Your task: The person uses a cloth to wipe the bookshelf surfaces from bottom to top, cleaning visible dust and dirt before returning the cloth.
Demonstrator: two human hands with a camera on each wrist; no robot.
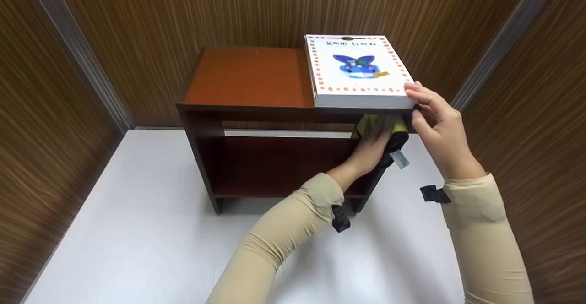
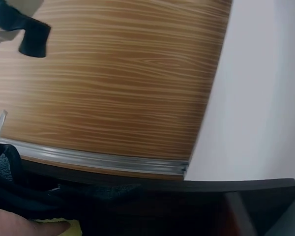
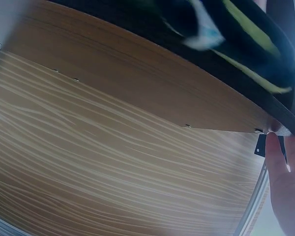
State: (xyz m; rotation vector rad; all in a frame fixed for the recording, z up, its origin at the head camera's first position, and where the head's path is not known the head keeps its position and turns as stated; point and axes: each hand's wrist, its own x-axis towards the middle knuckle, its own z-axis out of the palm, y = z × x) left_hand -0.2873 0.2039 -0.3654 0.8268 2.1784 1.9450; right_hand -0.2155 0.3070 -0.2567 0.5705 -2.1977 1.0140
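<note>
A small brown shelf with dark edges stands on a white surface. My left hand reaches inside its right end, straight fingers against a yellow-green and black cloth with a pale tag. The cloth lies along the right side panel; its far part is hidden. In the left wrist view, part of the left hand shows beside the cloth's black edge. My right hand grips the shelf's top right front corner, a fingertip touching the corner of the books stacked there.
The white tabletop extends around the shelf. Wood-patterned walls with metal corner strips close in the back and both sides. The books cover the right part of the shelf top; the top one has a butterfly picture.
</note>
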